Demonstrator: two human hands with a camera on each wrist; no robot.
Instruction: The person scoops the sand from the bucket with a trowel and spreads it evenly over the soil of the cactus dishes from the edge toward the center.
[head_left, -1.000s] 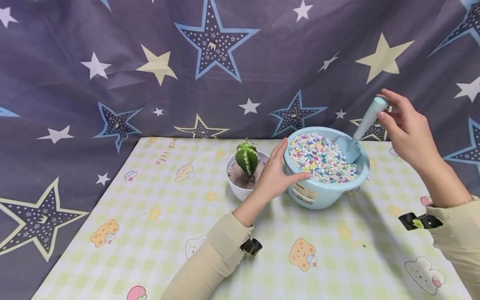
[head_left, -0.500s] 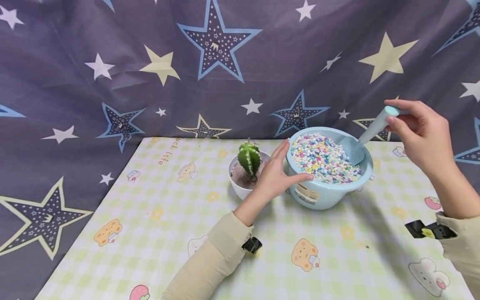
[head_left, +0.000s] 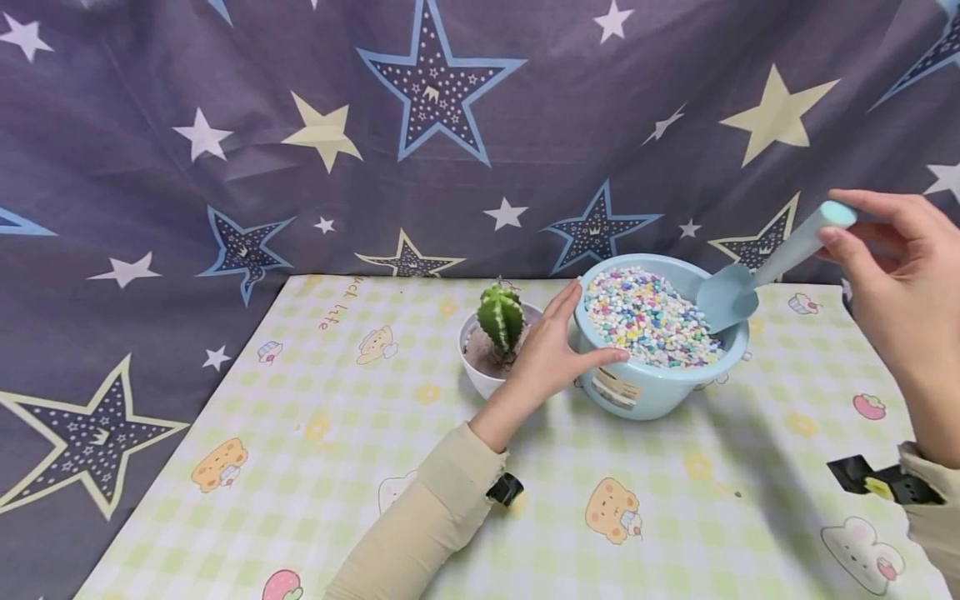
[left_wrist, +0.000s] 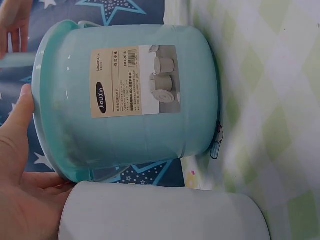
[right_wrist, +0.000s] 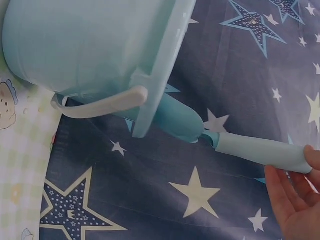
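A light blue plastic bucket [head_left: 663, 393], nearly full of small multicoloured pellets [head_left: 645, 321], stands toward the back of the table. My left hand [head_left: 547, 354] rests against its left side with straight, spread fingers, the thumb on the near rim. With fingertips and thumb, my right hand [head_left: 915, 292] pinches the handle end of a light blue scoop [head_left: 727, 298]. The scoop tilts down to the left, its blade over the bucket's right rim; in the right wrist view the handle [right_wrist: 260, 152] sticks out past the rim. In the left wrist view the labelled bucket [left_wrist: 135, 140] stands upright.
A white pot [head_left: 483, 385] holding a green cactus [head_left: 501, 319] stands just left of the bucket, partly behind my left hand. A checked cloth [head_left: 337, 467] covers the table. A dark star-patterned curtain [head_left: 525, 117] hangs behind it. The bucket's white handle [right_wrist: 110, 104] hangs at its side.
My right hand has moved to the right with the scoop, whose blade has risen from among the pellets toward the right rim. The left hand keeps its place on the bucket.
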